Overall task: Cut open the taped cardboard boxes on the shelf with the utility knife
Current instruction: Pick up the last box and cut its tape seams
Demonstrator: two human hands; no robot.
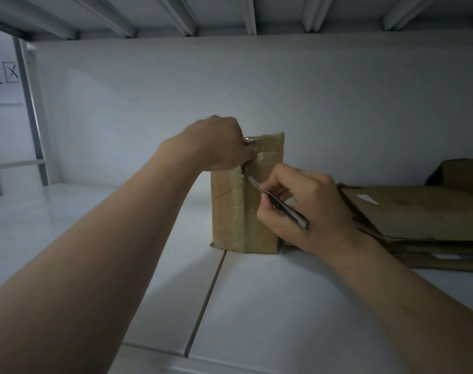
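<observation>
A small brown cardboard box [231, 214], wrapped in clear tape, stands upright on the white shelf [257, 306]. A dark seam runs down its front face, parted near the top. My left hand [220, 143] grips the box's upper left corner, thumb on the front face. My right hand [304, 209] holds the utility knife [280, 202] like a pen. The blade tip points up-left and touches the seam just below my left thumb.
Several flattened cardboard boxes [419, 220] lie stacked on the shelf at the right, close behind my right hand, with another box [462, 174] behind them. The white back wall stands just behind the box. A shelf upright [31, 117] rises at the left; the upper shelf's ribs hang overhead.
</observation>
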